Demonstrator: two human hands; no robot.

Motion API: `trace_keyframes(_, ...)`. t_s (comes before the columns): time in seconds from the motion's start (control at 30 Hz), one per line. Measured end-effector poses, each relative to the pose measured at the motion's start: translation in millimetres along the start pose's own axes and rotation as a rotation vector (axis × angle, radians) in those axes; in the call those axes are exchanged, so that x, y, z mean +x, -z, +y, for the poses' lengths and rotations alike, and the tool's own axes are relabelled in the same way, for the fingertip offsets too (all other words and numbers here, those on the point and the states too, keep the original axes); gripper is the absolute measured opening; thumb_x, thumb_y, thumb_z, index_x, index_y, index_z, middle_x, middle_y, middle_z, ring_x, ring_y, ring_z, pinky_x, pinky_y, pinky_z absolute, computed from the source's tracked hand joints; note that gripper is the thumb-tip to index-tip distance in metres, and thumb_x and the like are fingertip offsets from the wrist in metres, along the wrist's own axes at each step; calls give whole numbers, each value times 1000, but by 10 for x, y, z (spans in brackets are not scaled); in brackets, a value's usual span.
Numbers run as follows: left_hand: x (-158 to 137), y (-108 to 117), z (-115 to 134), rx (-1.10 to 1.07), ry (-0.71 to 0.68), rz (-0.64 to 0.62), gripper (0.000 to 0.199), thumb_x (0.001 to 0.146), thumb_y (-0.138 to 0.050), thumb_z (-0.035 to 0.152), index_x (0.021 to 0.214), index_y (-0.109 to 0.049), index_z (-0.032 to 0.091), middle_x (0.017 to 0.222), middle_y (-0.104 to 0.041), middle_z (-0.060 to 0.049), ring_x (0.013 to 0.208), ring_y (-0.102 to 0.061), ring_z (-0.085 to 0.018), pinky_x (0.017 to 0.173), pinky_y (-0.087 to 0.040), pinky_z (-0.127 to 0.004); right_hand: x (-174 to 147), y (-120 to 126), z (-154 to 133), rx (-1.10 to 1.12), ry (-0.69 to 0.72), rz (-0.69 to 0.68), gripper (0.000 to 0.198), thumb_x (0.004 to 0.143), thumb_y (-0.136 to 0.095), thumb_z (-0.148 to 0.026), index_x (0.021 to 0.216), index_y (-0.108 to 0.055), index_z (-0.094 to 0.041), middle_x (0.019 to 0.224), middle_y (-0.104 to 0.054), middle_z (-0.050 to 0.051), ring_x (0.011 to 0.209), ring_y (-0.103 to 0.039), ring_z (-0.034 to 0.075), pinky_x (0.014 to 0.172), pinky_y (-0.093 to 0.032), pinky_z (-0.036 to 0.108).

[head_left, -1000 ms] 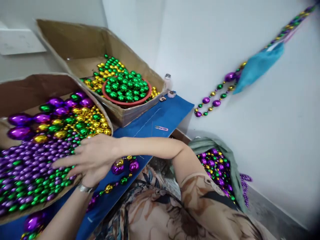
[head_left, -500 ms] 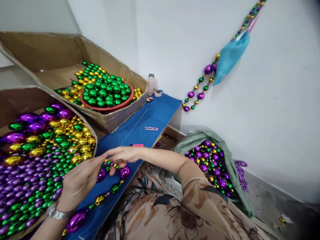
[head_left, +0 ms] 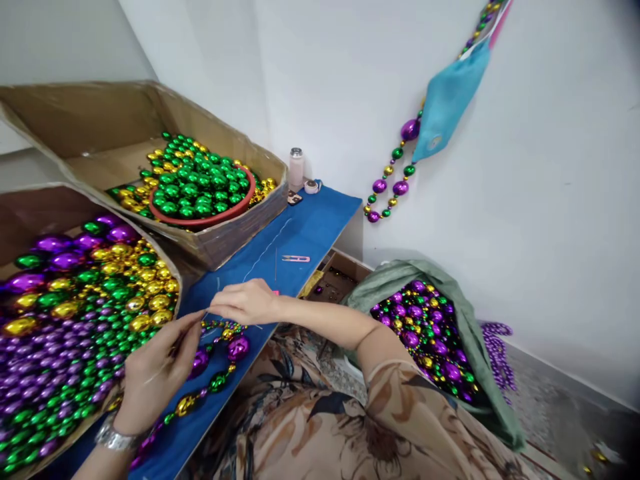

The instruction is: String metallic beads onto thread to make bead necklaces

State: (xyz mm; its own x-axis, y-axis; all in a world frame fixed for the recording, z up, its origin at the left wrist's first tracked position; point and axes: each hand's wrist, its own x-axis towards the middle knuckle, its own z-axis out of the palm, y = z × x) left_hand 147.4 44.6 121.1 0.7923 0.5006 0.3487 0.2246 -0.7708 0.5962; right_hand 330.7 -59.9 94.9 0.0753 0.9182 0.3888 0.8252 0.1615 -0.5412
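My left hand, with a metal watch at the wrist, pinches its fingertips together above the blue cloth. Fingertip to fingertip with it, my right hand is closed in a pinch too. A thin thread seems to run between the two pinches, though only a little of it shows. Just below the hands lies a bead strand of purple, gold and green beads, trailing down toward the watch wrist. Small pink-handled thread snips and a needle lie beyond my right hand.
Left, a cardboard box holds loose beads; behind it, another box contains a red bowl of green beads. A pink bottle stands at the back. On the right are a green sack of beads and a hanging blue mask.
My right hand has turned and drawn its fingers into a pinch against my left fingertips. The beads that hung at my fingers now sit lower, on the cloth. The view has shifted slightly.
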Motion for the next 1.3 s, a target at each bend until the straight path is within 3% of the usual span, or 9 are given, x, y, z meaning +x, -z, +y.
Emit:
trace_keyframes(0.13, 49, -47, 42, -524, 519, -88, 51, 65, -78, 50, 105, -70, 19, 89, -74, -5, 74, -68, -17, 55, -52, -19, -155, -120, -139, -266, 116, 38, 38, 99, -35, -48, 95, -65, -24, 85, -66, 0, 74, -59, 10, 57, -31, 23)
trace_keyframes(0.27, 30, -61, 80, -586, 599, -46, 49, 56, -85, 46, 95, -73, 19, 93, -75, -5, 83, -71, -20, 67, -58, -22, -307, -146, -177, -261, 193, -91, 37, 98, -38, -49, 87, -63, -24, 79, -65, -2, 65, -57, 8, 52, -29, 21)
trace_keyframes(0.47, -97, -17, 176, -120, 87, -53, 29, 79, -68, 43, 103, -72, 27, 98, -74, 1, 79, -70, -15, 67, -56, -19, -183, 146, -86, 206, -81, 168, 30, 100, -40, -35, 120, -56, -19, 109, -65, 4, 100, -59, 9, 85, -43, 19)
trace_keyframes(0.53, -94, 4, 207, -31, -178, -93, 29, 85, -63, 35, 113, -68, 30, 100, -73, 1, 79, -70, -15, 69, -55, -21, -96, 115, -45, 431, -99, -17, 25, 100, -40, -29, 116, -56, -18, 108, -65, 2, 95, -60, 8, 85, -43, 18)
trace_keyframes(0.67, -36, 53, 229, 223, -660, -29, 56, 85, -59, 13, 137, -52, 34, 97, -73, -1, 76, -69, -17, 78, -51, -27, -23, -186, 75, 984, -172, -555, 25, 101, -40, -29, 118, -50, -15, 76, -64, -3, 52, -47, 4, 55, -38, 16)
trace_keyframes(0.83, 3, 83, 260, 352, -817, 20, 65, 83, -58, 3, 142, -46, 27, 88, -72, -4, 66, -65, -16, 70, -49, -28, -84, -410, 173, 1441, -178, -756, 51, 85, -63, -49, 117, -47, -13, 64, -60, -5, 45, -41, 5, 48, -33, 18)
trace_keyframes(0.97, -6, 71, 290, 350, -776, 65, 56, 83, -61, 5, 135, -52, 24, 90, -73, -4, 70, -67, -15, 74, -50, -26, -148, -239, 124, 1292, -178, -589, 37, 88, -59, -46, 104, -53, -13, 74, -62, -3, 50, -43, 3, 52, -35, 16)
trace_keyframes(1.1, -61, 34, 258, 413, -658, 161, 40, 84, -65, 15, 123, -62, 21, 88, -73, -2, 67, -67, -14, 73, -51, -24, -184, 1, 36, 711, -171, -194, 20, 97, -49, -32, 101, -60, -16, 86, -65, -2, 68, -56, 4, 67, -40, 15)
trace_keyframes(1.3, -121, -10, 186, -189, 255, -27, 37, 75, -71, 47, 105, -70, 26, 86, -72, 1, 73, -68, -16, 59, -53, -20, -181, 45, -89, 175, -33, 42, 21, 99, -46, -30, 105, -61, -17, 111, -67, 3, 103, -60, 9, 85, -40, 18)
